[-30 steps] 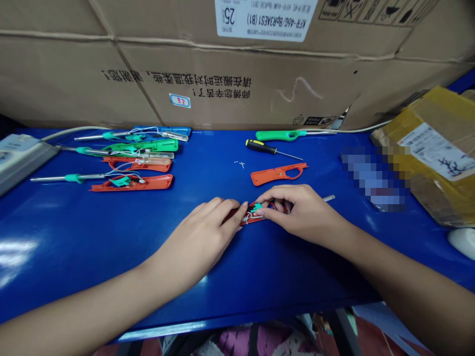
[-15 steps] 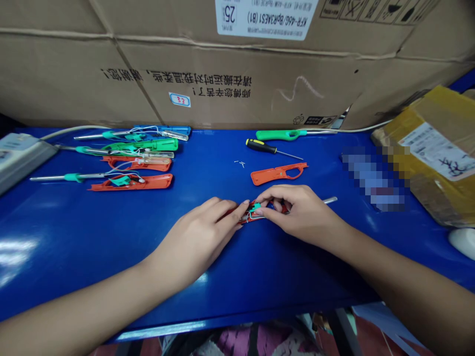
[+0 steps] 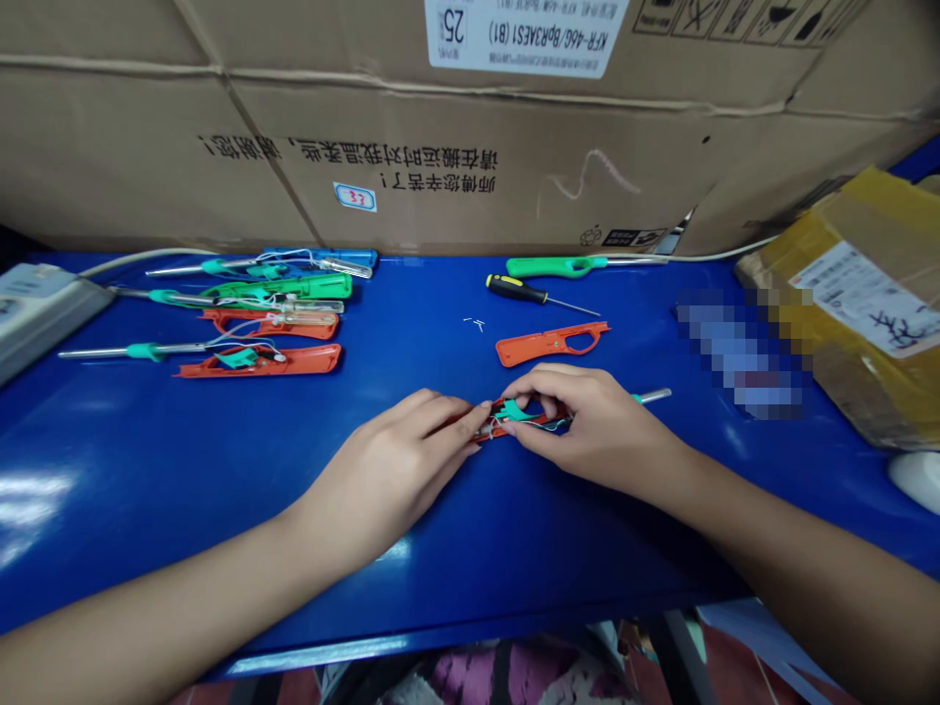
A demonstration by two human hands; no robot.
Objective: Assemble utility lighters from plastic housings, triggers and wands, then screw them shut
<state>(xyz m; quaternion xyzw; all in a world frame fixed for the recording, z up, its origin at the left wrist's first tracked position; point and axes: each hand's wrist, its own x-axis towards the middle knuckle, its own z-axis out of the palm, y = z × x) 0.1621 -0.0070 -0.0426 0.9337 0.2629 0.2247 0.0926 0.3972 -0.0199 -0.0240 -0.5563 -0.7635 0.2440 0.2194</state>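
An opened orange stick lighter [image 3: 499, 429] lies on the blue table, with thin white wires running inside its half shell. My left hand [image 3: 411, 450] is closed over the shell's left end, its fingertips beside the wires. Thumb and fingers of my right hand [image 3: 598, 421] close on the teal trigger piece [image 3: 521, 412] in the shell. Most of the lighter's right part is hidden behind that hand, and the tip of its metal tube [image 3: 656, 396] sticks out beyond. Just behind my hands rests a separate orange half shell [image 3: 540, 345].
A yellow-and-black screwdriver [image 3: 521, 291] and a closed green lighter [image 3: 547, 267] lie farther back. Several small white pieces [image 3: 477, 324] are nearby. Opened lighters [image 3: 271, 360] line the left side. A big cardboard box [image 3: 411, 127] backs the table; a taped box [image 3: 867, 294] stands right.
My right fingers have shifted slightly, and more of the teal trigger piece shows between them. The metal tube's tip has moved a little to the right. My left hand keeps its place.
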